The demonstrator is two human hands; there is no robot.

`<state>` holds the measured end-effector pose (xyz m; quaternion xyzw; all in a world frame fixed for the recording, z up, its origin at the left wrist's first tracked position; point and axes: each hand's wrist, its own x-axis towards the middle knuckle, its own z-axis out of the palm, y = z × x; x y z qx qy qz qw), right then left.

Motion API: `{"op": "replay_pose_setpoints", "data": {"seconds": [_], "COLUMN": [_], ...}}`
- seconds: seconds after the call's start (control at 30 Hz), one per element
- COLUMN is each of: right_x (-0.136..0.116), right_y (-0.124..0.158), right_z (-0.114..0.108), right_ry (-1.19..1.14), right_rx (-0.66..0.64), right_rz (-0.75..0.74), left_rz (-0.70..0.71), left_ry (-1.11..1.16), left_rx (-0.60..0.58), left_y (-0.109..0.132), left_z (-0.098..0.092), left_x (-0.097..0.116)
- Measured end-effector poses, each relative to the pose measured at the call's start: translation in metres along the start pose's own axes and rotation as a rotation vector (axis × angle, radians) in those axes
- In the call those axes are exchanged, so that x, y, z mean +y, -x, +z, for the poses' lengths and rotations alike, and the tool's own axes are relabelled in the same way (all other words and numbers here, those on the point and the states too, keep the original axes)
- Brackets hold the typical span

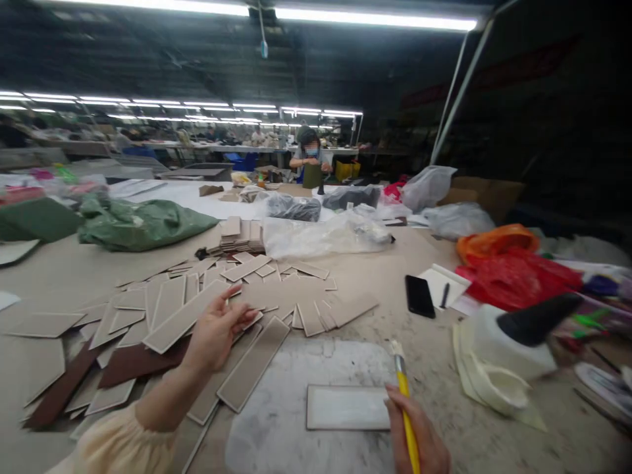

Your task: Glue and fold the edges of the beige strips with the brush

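My left hand point(214, 332) hovers over the pile of beige rectangular pieces point(170, 299), its fingers curved and apart, with nothing visible between them. In my right hand point(419, 434) is a yellow-handled brush point(405, 395), bristles pointing up and away. My right fingertips are at the right end of a rectangular piece point(348, 408) with a whitish, shiny face. That piece lies flat on a pale, smeared sheet point(266, 408) in front of me.
A white container with a black nozzle point(518, 342) stands at right, near red and orange bags point(518, 276). Beyond my right hand lie a black phone point(419, 296) and pen point(445, 295). Clear plastic bags point(326, 234) and green fabric point(143, 224) lie farther back. A person point(311, 155) sits beyond.
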<state>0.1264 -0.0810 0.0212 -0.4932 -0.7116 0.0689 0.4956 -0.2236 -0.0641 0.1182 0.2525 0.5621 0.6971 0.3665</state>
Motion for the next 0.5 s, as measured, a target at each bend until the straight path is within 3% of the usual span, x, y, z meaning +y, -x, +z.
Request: {"op": "replay_pose_setpoints", "data": {"seconds": [0.1, 0.23, 0.37, 0.5], "right_x": [0.003, 0.003, 0.006, 0.009], "right_y": [0.003, 0.003, 0.012, 0.038], "right_z": [-0.007, -0.022, -0.044, -0.071], "right_ry": [-0.035, -0.058, -0.082, -0.256], "right_rx": [0.044, 0.096, 0.06, -0.023], "right_rz": [-0.044, -0.051, -0.051, 0.055], "left_rz": [-0.236, -0.458, -0.574, -0.677], "left_ry": [-0.017, -0.064, -0.008, 0.026], "left_rx": [-0.117, -0.246, -0.354, -0.298], "left_y": [0.055, 0.098, 0.118, 0.132], "left_z": [0.023, 0.044, 0.048, 0.041], "left_x": [-0.038, -0.075, -0.087, -0.085]}}
